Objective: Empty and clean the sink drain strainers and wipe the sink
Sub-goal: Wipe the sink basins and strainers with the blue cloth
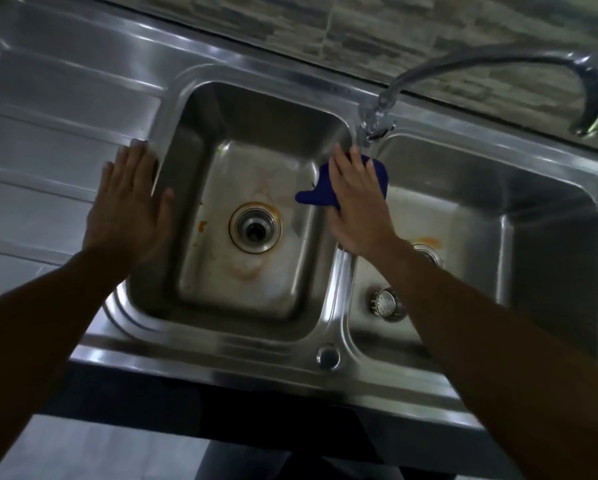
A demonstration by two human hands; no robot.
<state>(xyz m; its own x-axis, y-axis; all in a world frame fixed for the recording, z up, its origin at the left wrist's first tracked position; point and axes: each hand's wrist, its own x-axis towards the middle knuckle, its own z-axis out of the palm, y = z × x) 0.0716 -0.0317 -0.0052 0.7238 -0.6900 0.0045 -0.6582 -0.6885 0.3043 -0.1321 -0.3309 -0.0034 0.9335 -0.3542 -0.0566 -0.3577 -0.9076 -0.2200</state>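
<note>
Wiping under way, stains left in both basins.
Your right fingers lie flat, pressing the blue cloth on the divider ridge; your left hand rests open, empty, on the rim. One strainer lies out in the right basin; the left drain stands open, orange marks remaining.

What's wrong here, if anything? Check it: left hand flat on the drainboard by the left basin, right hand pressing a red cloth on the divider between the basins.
One thing is wrong: the cloth is blue, not red, as the head view shows. The rest holds: the left hand lies flat on the drainboard by the left basin, and the right hand presses the cloth on the divider.
</note>
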